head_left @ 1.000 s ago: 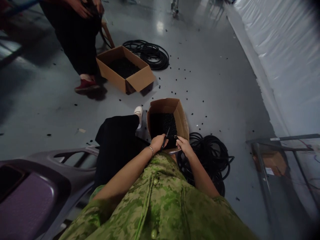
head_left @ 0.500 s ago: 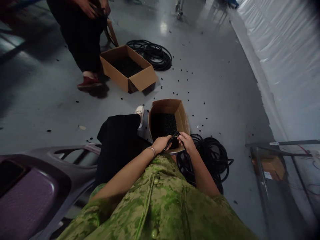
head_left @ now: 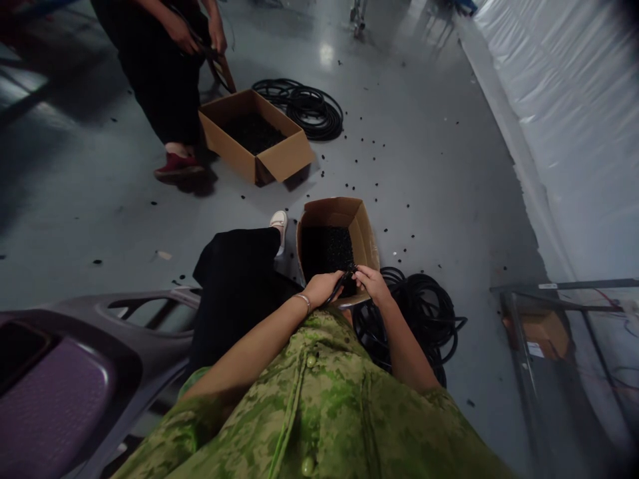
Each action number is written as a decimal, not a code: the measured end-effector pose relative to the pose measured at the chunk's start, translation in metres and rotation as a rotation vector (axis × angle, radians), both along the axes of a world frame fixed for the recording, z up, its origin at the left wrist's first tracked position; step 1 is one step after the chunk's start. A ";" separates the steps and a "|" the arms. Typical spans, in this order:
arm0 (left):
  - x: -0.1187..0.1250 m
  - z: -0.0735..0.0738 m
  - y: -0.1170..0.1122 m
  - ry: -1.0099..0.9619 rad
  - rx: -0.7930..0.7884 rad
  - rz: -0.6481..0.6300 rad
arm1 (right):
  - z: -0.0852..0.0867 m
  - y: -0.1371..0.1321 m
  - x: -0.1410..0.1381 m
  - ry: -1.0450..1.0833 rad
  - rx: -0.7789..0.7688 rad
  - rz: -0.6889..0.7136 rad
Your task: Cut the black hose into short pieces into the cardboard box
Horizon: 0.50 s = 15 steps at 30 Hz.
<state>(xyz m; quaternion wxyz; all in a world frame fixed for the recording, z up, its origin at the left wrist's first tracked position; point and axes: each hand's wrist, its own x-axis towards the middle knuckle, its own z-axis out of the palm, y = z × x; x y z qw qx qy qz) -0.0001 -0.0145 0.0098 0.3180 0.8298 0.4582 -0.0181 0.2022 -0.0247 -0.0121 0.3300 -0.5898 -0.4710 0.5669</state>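
I sit over an open cardboard box (head_left: 366, 234) filled with small black cut pieces. My left hand (head_left: 322, 287) is closed round dark scissors (head_left: 343, 275) whose tips point at my right hand. My right hand (head_left: 372, 283) pinches the end of a black hose (head_left: 357, 271) right at the scissor tips, above the box's near edge. The hose runs down to a loose black coil (head_left: 424, 313) on the floor at my right. The two hands are nearly touching.
A second box of black pieces (head_left: 272, 159) and another hose coil (head_left: 304, 106) lie further off. Another person (head_left: 160, 80) stands beside them handling a hose. A purple chair (head_left: 74, 372) is at my left, a metal frame (head_left: 544, 313) and white sheeting (head_left: 574, 100) at my right. Black bits litter the floor.
The scissors, open and pointing up a second ago, have swung down onto the hose end. My hands drew together. The other person's hands dropped lower.
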 end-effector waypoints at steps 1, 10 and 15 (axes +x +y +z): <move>0.000 0.000 0.000 0.002 0.003 0.000 | 0.000 0.000 0.000 0.000 0.000 0.007; 0.001 0.004 0.000 0.014 0.001 0.006 | -0.001 -0.001 0.001 0.015 -0.007 0.031; 0.001 0.001 0.000 0.005 0.006 0.008 | -0.003 -0.001 0.001 0.030 -0.018 0.009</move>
